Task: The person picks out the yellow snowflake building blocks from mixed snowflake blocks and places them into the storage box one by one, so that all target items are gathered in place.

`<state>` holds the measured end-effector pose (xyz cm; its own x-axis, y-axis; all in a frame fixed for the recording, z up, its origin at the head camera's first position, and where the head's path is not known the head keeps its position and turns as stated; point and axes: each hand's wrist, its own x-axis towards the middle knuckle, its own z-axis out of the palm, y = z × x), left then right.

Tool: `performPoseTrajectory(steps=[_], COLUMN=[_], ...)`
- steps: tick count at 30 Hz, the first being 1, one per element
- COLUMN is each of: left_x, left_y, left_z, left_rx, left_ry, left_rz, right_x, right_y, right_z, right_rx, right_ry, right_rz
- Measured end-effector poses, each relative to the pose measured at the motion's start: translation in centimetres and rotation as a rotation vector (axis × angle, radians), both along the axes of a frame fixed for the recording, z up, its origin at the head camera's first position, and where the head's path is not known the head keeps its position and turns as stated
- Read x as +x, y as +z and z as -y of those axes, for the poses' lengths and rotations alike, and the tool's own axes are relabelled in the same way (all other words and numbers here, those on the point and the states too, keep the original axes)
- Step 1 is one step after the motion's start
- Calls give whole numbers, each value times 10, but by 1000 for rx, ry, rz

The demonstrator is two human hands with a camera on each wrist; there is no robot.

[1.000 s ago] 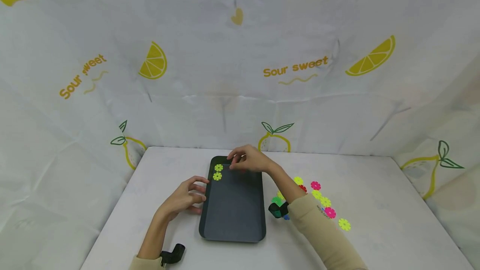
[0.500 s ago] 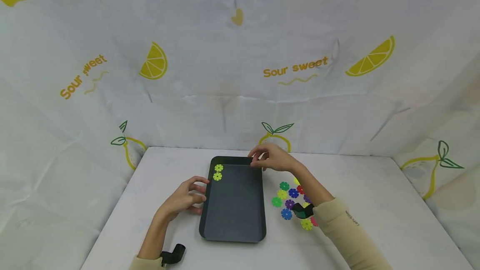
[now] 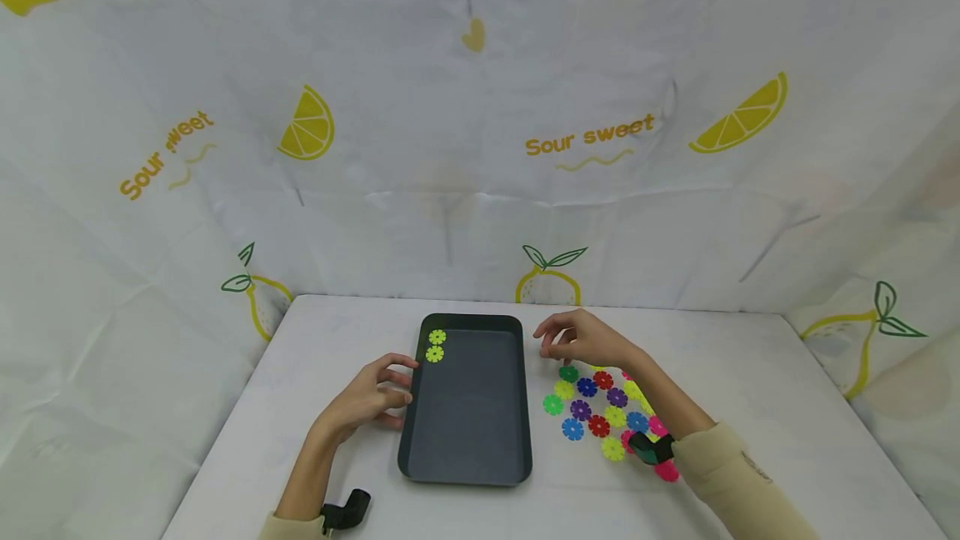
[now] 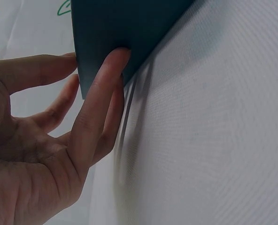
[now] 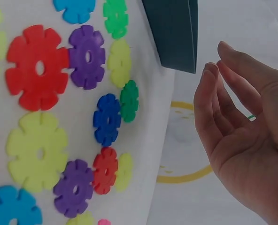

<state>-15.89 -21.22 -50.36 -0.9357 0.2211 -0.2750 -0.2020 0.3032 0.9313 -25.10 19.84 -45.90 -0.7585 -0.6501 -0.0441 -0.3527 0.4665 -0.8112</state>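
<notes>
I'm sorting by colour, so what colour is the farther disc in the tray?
That disc in the tray is bright yellow, best seen in the head view.

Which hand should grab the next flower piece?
Probably the right hand: it holds nothing and hovers close to the flower pieces. The left hand is across the tray, touching its side.
</notes>
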Motion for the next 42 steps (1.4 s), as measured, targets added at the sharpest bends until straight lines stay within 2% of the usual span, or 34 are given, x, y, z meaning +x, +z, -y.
performPoseTrajectory(steps=[6, 16, 29, 42], left_x=[1, 1, 1, 1], left_y=[0, 1, 3, 2], left_z=[0, 0, -1, -1], left_rx=[4, 3, 6, 5], left_ry=[-6, -4, 2, 3], left_rz=[-6, -11, -4, -8], right_x=[7, 14, 14, 12], right_y=[-9, -26, -39, -47], right_z=[-16, -33, -38, -39], right_rx=[5, 67, 111, 100], right_ry=[43, 68, 71, 53], right_rz=[31, 120, 88, 56])
